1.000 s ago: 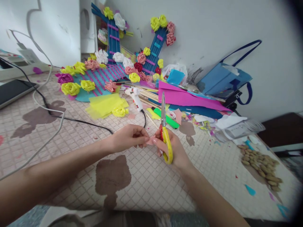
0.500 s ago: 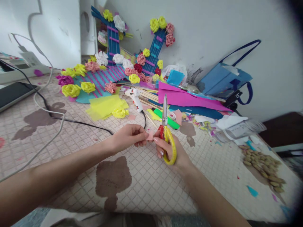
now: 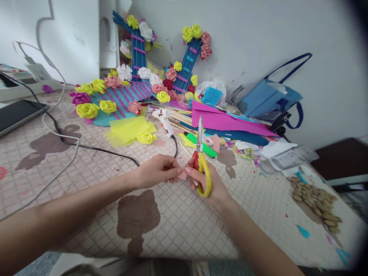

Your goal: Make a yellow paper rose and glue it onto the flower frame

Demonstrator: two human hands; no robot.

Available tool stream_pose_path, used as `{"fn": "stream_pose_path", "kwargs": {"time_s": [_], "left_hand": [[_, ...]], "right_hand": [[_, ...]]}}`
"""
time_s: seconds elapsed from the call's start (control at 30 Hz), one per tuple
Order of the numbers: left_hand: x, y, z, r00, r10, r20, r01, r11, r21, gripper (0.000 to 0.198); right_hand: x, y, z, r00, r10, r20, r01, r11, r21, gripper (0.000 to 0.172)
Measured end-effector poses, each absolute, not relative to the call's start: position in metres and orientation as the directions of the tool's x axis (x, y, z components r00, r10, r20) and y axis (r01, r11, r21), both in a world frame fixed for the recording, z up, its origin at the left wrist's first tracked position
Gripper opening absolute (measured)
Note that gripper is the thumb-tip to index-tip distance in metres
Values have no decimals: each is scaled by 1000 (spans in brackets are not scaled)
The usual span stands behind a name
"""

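Our left hand pinches a pink paper scrap; just right, our right hand clasps shut scissors, blades up.

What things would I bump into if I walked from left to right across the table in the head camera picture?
First the dark tablet → magenta paper flower → left hand → pink paper scrap → scissors → pile of nuts.

Pink scrap: mostly hidden between the fingers.
Scissors: handle partly covered by right hand.
Phone: cut off at left edge.
Clear container: blurred, contents unreadable.
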State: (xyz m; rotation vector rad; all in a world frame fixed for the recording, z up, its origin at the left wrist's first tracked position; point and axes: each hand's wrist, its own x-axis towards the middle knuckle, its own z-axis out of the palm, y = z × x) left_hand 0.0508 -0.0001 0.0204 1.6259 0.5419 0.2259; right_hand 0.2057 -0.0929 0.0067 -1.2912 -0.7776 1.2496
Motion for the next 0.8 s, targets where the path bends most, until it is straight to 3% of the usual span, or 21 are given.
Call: {"fn": "stream_pose_path", "kwargs": {"time_s": [0.23,0.53,0.8], "left_hand": [[51,0,22,886,427,-183,208,-14,978,30],[51,3,23,801,581,-144,182,-7,983,20],[54,-6,24,781,599,-174,151,89,985,30]], "right_hand": [[207,-92,5,284,937,-201,-269,-123,-955,26],[208,-91,0,267,950,-160,-242,-95,-966,23],[205,-93,1,311,940,-142,-282,-51,-958,22]]}}
